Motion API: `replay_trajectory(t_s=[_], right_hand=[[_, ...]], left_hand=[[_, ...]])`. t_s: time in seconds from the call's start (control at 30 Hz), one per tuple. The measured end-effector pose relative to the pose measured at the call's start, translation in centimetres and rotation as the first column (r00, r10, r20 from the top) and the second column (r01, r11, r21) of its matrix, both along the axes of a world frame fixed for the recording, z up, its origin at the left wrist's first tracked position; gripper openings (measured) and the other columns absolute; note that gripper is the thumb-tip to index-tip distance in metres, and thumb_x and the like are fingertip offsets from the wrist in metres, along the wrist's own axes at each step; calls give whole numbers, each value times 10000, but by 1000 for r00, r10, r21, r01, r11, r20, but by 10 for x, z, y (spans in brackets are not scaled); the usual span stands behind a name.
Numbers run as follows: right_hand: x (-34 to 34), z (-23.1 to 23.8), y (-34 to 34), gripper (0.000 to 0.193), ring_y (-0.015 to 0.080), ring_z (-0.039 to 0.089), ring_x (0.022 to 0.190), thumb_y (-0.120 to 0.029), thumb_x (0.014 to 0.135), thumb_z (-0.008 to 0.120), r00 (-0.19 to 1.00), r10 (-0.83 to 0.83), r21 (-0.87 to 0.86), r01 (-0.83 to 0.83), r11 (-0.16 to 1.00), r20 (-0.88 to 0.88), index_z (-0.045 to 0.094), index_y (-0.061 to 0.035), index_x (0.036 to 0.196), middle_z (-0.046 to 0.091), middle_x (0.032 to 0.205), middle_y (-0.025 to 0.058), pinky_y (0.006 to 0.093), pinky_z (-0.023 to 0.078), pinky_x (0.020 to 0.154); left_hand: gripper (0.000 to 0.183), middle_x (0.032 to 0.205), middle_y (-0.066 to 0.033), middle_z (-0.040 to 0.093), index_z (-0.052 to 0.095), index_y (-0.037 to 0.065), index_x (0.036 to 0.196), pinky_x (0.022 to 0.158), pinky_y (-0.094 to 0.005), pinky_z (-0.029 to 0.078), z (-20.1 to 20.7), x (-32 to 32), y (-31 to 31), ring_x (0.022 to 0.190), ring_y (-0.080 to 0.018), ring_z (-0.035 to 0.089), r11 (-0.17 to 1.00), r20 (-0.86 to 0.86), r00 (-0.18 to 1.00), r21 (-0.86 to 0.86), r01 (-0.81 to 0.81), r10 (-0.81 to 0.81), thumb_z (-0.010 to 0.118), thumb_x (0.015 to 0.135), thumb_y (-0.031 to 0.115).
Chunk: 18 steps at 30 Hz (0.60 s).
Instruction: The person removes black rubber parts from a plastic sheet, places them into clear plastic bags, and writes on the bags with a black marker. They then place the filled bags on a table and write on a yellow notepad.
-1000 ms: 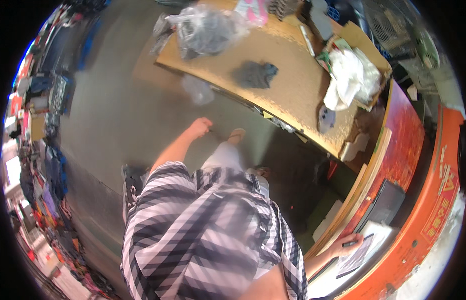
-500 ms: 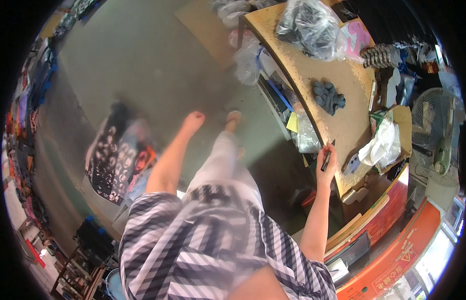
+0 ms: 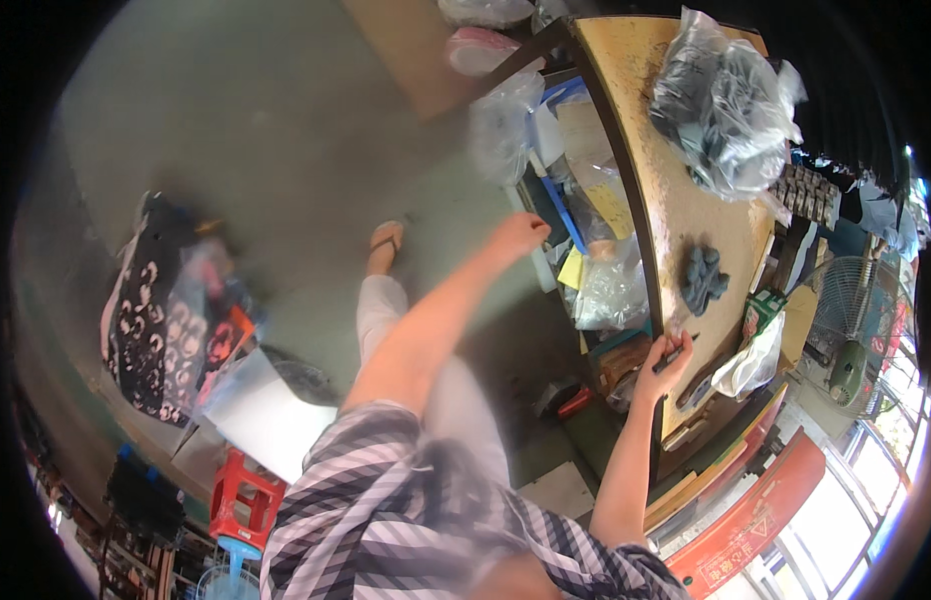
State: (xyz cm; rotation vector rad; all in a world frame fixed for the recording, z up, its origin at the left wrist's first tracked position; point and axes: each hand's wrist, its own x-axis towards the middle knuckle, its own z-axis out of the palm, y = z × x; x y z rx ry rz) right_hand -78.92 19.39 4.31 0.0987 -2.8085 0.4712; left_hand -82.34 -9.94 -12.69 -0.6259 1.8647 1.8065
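Observation:
A dark marker pen (image 3: 668, 361) is gripped in the fingers of my right hand (image 3: 674, 376), at the near edge of the worktable (image 3: 641, 110). Its tip points over the tabletop. My left hand (image 3: 521, 238) hangs in the air to the left of the table, its fingers curled in, and nothing shows in them. Farther along the tabletop from the pen lies a dark grey work glove (image 3: 704, 280). Beyond that, a clear plastic bag (image 3: 721, 110) with grey contents rests on the table.
Under the table are clear bags (image 3: 611, 285) and papers. White cloth (image 3: 751, 355) hangs from an open box beside a standing fan (image 3: 848, 375). To my left are a patterned black bundle (image 3: 151, 320), a white sheet (image 3: 271, 410) and a red stool (image 3: 243, 498).
My left arm has swung right toward the table. My right hand still holds the marker pen, now lower in view. My view has turned and my feet have shifted.

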Motion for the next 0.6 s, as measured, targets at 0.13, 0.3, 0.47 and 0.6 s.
replay_trajectory(t_s=[0.13,0.3,0.47,0.6], right_hand=[[6,-5,-4,348,134,487,825,-65,898,579,994,-100,-73,103,992,44,462,12,1217,522,962,62,249,417,785],[9,-17,-2,285,178,500,746,-15,826,613,985,-158,-78,153,985,-70,522,-5,1096,539,853,76,303,441,725],[12,-23,6,300,168,509,800,-8,818,616,983,-124,30,129,991,-136,520,-15,1101,544,910,67,290,429,780],[6,-15,3,303,247,511,700,4,766,671,983,-87,-14,86,996,-163,546,-27,1041,526,790,100,337,450,665]], left_hand=[[375,795,-72,625,656,35,847,641,-375,457,-73,-62,70,683,-223,575,680,453,813,466,-565,365,688,790,404],[411,862,-122,644,636,13,999,695,-366,457,-181,-125,124,770,-233,579,899,-28,916,206,-386,400,640,815,381],[302,870,-123,645,632,-33,942,701,-353,456,-202,-157,127,780,-211,577,525,182,698,536,-661,693,639,801,234],[135,689,-11,495,562,75,852,539,-323,404,-134,-95,94,612,-146,478,558,418,786,554,-618,455,578,846,209]])
